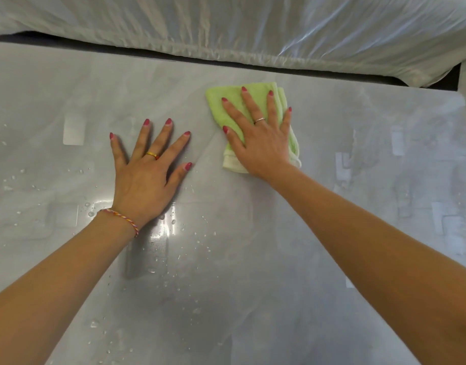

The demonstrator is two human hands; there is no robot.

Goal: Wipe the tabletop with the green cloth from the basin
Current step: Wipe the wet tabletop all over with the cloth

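Head camera, looking down: we see a glossy grey tabletop point(318, 233) with both bare forearms reaching forward across it. Our right hand point(260, 143) lies flat, fingers spread and not curled, pressing the folded green cloth point(226, 101) against the surface towards the far edge; nothing is gripped, the cloth is only pinned under the palm and fingers. Our left hand point(147, 175) rests just beside it, palm down, fingers splayed on bare table, holding nothing. Water droplets point(173, 222) are scattered nearer us, around the left wrist and below it. We judge the main risk to be the cloth sliding out or bunching up, because an open palm holds it by pressure alone. The wet, shiny surface could also let the bracing left hand slip. Beyond the far edge lies crinkled plastic sheeting point(253, 27). The basin is not in view.
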